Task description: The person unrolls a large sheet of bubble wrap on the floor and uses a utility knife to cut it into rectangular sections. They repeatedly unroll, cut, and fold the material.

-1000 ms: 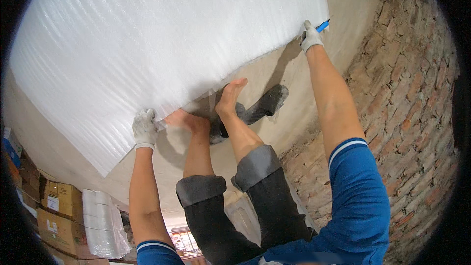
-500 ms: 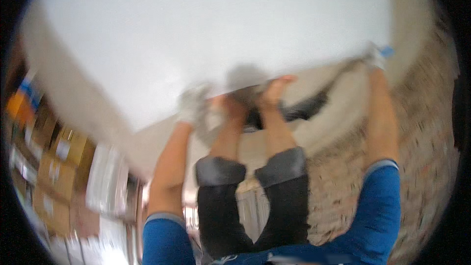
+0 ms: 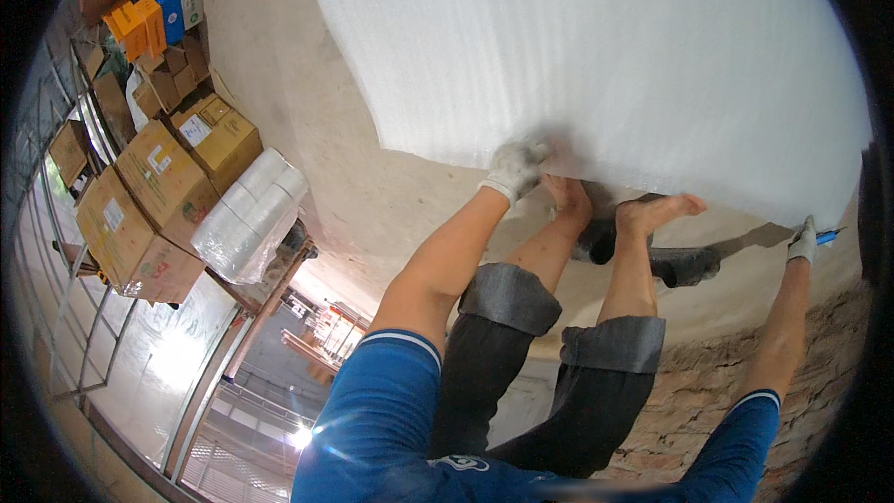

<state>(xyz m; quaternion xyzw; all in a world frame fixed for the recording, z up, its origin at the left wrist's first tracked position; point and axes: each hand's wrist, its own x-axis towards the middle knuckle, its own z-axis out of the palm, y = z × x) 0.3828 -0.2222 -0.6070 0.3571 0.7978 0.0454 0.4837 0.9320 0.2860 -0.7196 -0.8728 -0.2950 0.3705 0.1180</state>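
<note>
A large white foam sheet spreads over the floor in front of my bare feet. My left hand, in a white work glove, is closed at the sheet's near edge, just left of my feet; its fingertips are partly blurred. Far to the right, my right hand, also gloved, reaches the sheet's near right corner. In its grip is a small blue cutter knife, with a dark tip pointing outward. My arms are spread wide along the edge.
Dark slippers lie on the concrete floor by my feet. At the left stand cardboard boxes, a plastic-wrapped white roll and orange and blue cartons. A brick wall runs along the lower right.
The view has turned, so the sheet and both hands appear farther right, and the blur has mostly gone. Both hands stay at the sheet's near edge, the blue knife still in the right.
</note>
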